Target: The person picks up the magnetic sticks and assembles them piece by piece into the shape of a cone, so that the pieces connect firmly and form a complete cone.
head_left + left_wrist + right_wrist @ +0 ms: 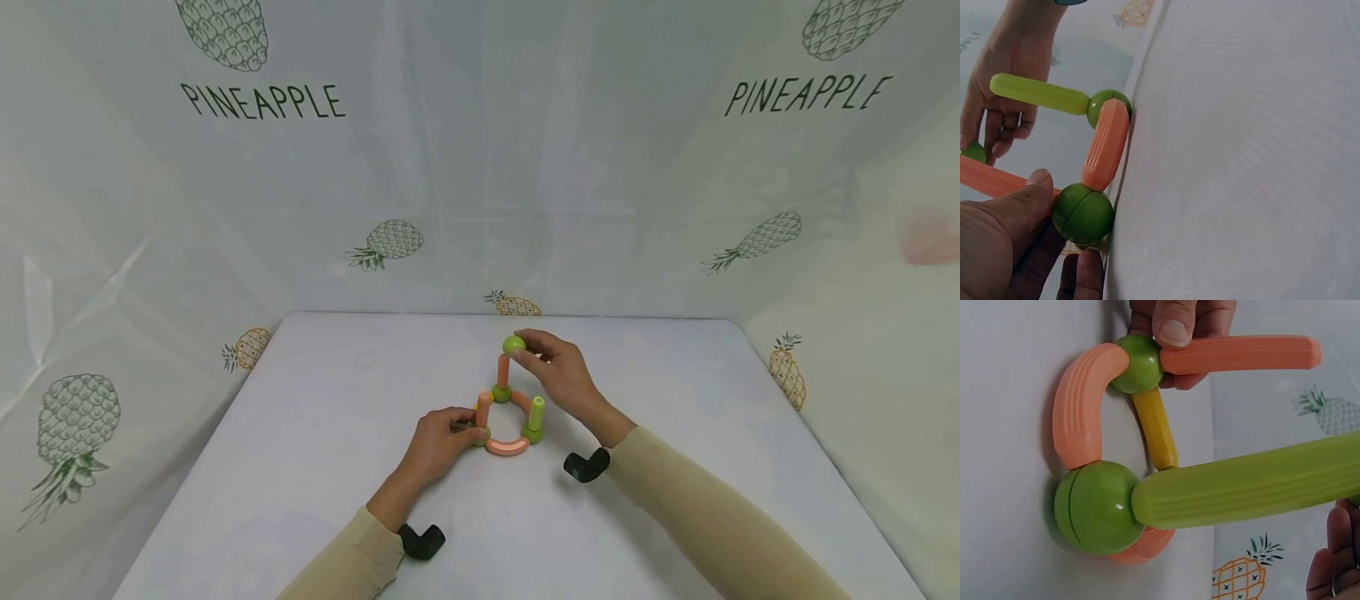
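A ring of green balls joined by curved orange pieces (507, 447) and a yellow stick (1157, 434) lies on the table. Three sticks stand up from its balls: a light green stick (1247, 484) at the right, an orange stick (503, 372) at the back and another orange stick (1241, 353) at the left. My left hand (442, 437) grips that left stick at its foot, thumb close by the green ball (1083, 214) below. Between thumb and fingers my right hand (558, 367) pinches a loose-looking green ball (513, 345) at the top of the back stick.
The white table (337, 383) reaches back to a hanging cloth (480, 167) printed with pineapples. Black wrist mounts (422, 542) sit on both forearms, low over the table.
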Tool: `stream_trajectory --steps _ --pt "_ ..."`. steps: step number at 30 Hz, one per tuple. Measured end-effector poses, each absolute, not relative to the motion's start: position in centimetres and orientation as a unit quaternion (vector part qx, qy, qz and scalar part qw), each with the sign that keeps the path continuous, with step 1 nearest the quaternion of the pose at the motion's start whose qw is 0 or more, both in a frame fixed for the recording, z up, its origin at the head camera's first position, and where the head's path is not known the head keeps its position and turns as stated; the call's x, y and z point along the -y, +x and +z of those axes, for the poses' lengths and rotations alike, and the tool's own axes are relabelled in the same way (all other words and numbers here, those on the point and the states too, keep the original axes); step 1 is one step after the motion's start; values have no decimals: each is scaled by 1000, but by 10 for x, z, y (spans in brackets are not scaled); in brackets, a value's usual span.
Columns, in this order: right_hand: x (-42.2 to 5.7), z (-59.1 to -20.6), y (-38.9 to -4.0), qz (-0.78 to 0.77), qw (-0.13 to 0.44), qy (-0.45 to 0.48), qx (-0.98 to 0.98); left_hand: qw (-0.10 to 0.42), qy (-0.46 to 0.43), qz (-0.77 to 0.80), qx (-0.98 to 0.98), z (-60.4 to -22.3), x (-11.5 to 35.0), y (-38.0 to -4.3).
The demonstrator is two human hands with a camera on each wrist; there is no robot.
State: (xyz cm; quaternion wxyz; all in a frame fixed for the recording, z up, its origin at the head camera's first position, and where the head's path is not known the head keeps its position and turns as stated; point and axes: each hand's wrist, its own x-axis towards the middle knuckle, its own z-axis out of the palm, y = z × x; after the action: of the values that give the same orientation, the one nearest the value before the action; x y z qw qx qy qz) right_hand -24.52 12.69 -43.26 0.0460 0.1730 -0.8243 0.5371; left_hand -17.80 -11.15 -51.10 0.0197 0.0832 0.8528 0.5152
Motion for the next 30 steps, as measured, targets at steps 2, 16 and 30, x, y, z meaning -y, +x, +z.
stream_trajectory --steps 2,16,30 --pt "-125 -433 -246 535 42 175 825 20 83 514 -854 -511 111 -178" --pt "-123 -436 -244 515 35 174 839 16 79 506 -859 -512 109 -176" --pt "-119 -434 -230 503 23 183 844 -6 78 480 -874 -506 105 -179"
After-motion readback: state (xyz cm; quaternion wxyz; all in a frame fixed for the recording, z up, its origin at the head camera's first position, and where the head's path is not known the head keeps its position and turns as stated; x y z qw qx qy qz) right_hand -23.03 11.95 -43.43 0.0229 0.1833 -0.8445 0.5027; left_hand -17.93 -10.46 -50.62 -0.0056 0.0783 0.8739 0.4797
